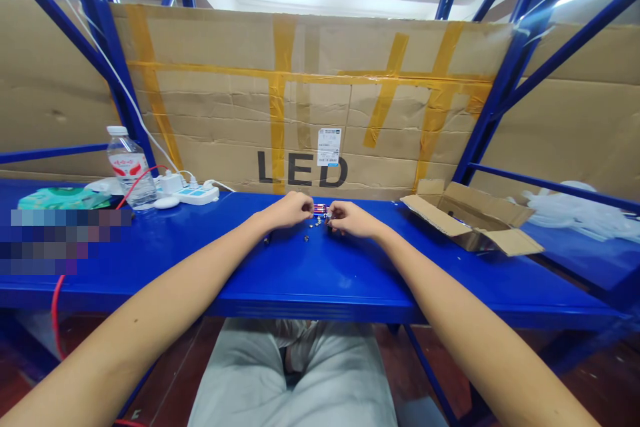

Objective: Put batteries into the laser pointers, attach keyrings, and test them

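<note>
My left hand (294,209) is closed, with curled fingertips beside the left end of a small shiny purple-red object (321,209). What those fingers hold, if anything, is hidden. On the other side my right hand (353,219) pinches at the object's right end, where a small greyish bit shows at the fingertips, too small to name. Several tiny metallic pieces (319,221) lie on the blue tabletop (320,273) between the hands. Nearer to me is one more small metallic piece (307,238).
An open cardboard box (470,217) stands at the right, with white plastic wrapping (575,210) beyond it. At the left are a water bottle (131,170), a white power strip (197,194), a green packet (65,198) and a red cable (56,313). A large carton (225,113) backs the table.
</note>
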`<action>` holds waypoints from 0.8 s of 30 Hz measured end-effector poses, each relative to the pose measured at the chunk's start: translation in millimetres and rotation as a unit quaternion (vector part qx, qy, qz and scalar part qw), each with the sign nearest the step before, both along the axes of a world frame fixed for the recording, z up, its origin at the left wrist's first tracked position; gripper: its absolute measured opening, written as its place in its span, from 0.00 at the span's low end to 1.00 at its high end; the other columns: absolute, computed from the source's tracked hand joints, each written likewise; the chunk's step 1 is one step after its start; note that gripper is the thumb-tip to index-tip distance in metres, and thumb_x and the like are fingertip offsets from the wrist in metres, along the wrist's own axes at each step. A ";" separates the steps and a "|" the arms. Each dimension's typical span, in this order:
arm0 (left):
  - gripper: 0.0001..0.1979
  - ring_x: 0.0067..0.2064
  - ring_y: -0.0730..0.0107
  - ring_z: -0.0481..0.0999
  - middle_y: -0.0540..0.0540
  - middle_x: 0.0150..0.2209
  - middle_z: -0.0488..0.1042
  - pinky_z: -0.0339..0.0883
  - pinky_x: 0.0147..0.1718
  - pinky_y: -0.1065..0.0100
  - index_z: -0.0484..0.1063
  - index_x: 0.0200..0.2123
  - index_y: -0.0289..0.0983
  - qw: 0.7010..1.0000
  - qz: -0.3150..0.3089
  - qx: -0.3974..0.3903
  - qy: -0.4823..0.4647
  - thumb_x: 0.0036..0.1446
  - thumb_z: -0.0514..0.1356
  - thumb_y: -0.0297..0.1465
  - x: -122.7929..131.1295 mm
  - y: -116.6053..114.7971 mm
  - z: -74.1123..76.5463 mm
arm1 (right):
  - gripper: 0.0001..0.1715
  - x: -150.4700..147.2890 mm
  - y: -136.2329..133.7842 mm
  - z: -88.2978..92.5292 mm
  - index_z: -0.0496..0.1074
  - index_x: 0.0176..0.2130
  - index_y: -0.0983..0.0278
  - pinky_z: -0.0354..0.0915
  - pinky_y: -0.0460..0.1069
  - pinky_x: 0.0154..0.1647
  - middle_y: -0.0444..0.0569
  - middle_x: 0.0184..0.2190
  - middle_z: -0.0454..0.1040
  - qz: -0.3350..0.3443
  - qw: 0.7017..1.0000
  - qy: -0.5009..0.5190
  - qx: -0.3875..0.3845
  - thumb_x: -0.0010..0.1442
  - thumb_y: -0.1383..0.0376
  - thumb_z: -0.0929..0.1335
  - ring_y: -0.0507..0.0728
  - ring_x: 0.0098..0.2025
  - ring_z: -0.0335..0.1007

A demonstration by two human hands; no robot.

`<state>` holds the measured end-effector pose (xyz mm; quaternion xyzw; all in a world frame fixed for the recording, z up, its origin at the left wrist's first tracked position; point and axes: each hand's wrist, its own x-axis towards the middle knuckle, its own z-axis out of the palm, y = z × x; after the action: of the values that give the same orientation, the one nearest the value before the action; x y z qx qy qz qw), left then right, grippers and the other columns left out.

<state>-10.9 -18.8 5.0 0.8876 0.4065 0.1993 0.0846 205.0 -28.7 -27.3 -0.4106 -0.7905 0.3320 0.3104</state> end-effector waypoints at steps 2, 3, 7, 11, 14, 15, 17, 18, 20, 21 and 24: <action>0.06 0.34 0.70 0.75 0.47 0.32 0.79 0.63 0.35 0.71 0.77 0.35 0.35 0.996 -0.012 0.051 -0.073 0.56 0.59 0.25 5.5 -5.4 1.4 | 0.08 -1.8 -1.7 1.0 0.63 0.33 0.63 0.63 0.43 0.22 0.43 0.24 0.72 -0.002 1.000 0.003 -0.004 0.53 0.70 0.68 0.51 0.25 0.69; 0.07 0.34 0.70 0.75 0.47 0.32 0.79 0.63 0.35 0.71 0.77 0.36 0.35 0.993 -0.029 0.068 -0.090 0.57 0.59 0.26 8.4 -7.5 0.8 | 0.07 -2.5 -2.5 1.6 0.63 0.33 0.63 0.63 0.43 0.22 0.44 0.24 0.73 -0.001 1.000 0.005 -0.005 0.53 0.70 0.68 0.51 0.24 0.69; 0.08 0.35 0.69 0.77 0.47 0.34 0.81 0.64 0.36 0.70 0.78 0.37 0.36 0.986 -0.099 0.116 -0.072 0.58 0.59 0.25 16.9 -10.6 -6.4 | 0.07 -3.9 -4.4 3.5 0.63 0.32 0.64 0.64 0.44 0.22 0.44 0.22 0.73 0.013 1.000 0.016 -0.005 0.55 0.70 0.68 0.51 0.22 0.68; 0.10 0.37 0.67 0.78 0.45 0.36 0.81 0.65 0.38 0.69 0.79 0.38 0.37 0.981 -0.132 0.133 -0.044 0.60 0.57 0.25 17.6 -9.6 -9.9 | 0.07 -4.0 -4.2 4.4 0.63 0.32 0.63 0.63 0.45 0.22 0.43 0.21 0.73 0.011 1.000 0.024 -0.016 0.55 0.71 0.68 0.50 0.21 0.67; 0.10 0.38 0.66 0.78 0.45 0.37 0.81 0.66 0.39 0.69 0.79 0.38 0.37 0.981 -0.128 0.142 -0.040 0.60 0.57 0.25 14.6 -8.4 -9.0 | 0.08 -3.2 -3.1 4.3 0.63 0.33 0.63 0.64 0.45 0.22 0.43 0.21 0.73 0.004 0.999 0.028 -0.025 0.55 0.72 0.68 0.51 0.21 0.68; 0.10 0.39 0.66 0.78 0.45 0.37 0.81 0.66 0.40 0.68 0.79 0.38 0.37 0.982 -0.119 0.141 -0.043 0.60 0.57 0.26 13.4 -8.1 -8.7 | 0.08 -2.8 -2.7 4.1 0.63 0.32 0.63 0.64 0.45 0.22 0.43 0.21 0.73 0.001 0.999 0.028 -0.023 0.54 0.72 0.68 0.51 0.21 0.68; 0.10 0.39 0.66 0.78 0.46 0.36 0.81 0.66 0.40 0.68 0.79 0.38 0.37 0.984 -0.110 0.129 -0.052 0.60 0.57 0.27 11.5 -7.9 -8.8 | 0.09 -1.9 -2.0 3.5 0.63 0.32 0.63 0.64 0.45 0.22 0.43 0.22 0.73 -0.002 1.000 0.024 -0.016 0.53 0.73 0.68 0.51 0.22 0.69; 0.10 0.39 0.67 0.78 0.46 0.37 0.81 0.66 0.40 0.69 0.78 0.39 0.37 0.984 -0.114 0.121 -0.058 0.60 0.57 0.27 11.0 -8.0 -9.1 | 0.09 -1.5 -1.7 3.2 0.63 0.32 0.63 0.64 0.45 0.23 0.43 0.22 0.73 -0.002 1.000 0.021 -0.011 0.53 0.74 0.68 0.51 0.22 0.69; 0.11 0.39 0.67 0.78 0.47 0.38 0.81 0.67 0.40 0.69 0.77 0.43 0.37 0.983 -0.128 0.114 -0.067 0.60 0.56 0.27 11.2 -9.1 -10.2 | 0.09 -0.9 -1.1 2.5 0.63 0.32 0.63 0.65 0.45 0.23 0.43 0.23 0.72 0.001 1.000 0.016 -0.002 0.52 0.74 0.67 0.51 0.22 0.69; 0.11 0.40 0.67 0.78 0.47 0.39 0.81 0.67 0.41 0.69 0.76 0.44 0.38 0.982 -0.133 0.117 -0.068 0.60 0.56 0.27 12.0 -10.0 -10.7 | 0.09 -0.7 -0.7 2.1 0.63 0.32 0.63 0.65 0.45 0.23 0.43 0.23 0.72 0.003 1.000 0.014 0.001 0.52 0.74 0.67 0.51 0.23 0.69; 0.10 0.42 0.65 0.78 0.46 0.41 0.80 0.67 0.42 0.67 0.76 0.42 0.38 0.982 -0.132 0.130 -0.042 0.60 0.56 0.27 15.5 -13.1 -12.1 | 0.09 -0.1 0.4 1.0 0.64 0.33 0.64 0.65 0.45 0.24 0.43 0.24 0.72 0.004 1.000 0.011 0.005 0.51 0.75 0.66 0.51 0.23 0.69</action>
<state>4.6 -31.9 -7.0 0.9277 0.2522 0.2749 0.0110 204.9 -28.3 -26.3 -0.4021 -0.7903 0.3340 0.3197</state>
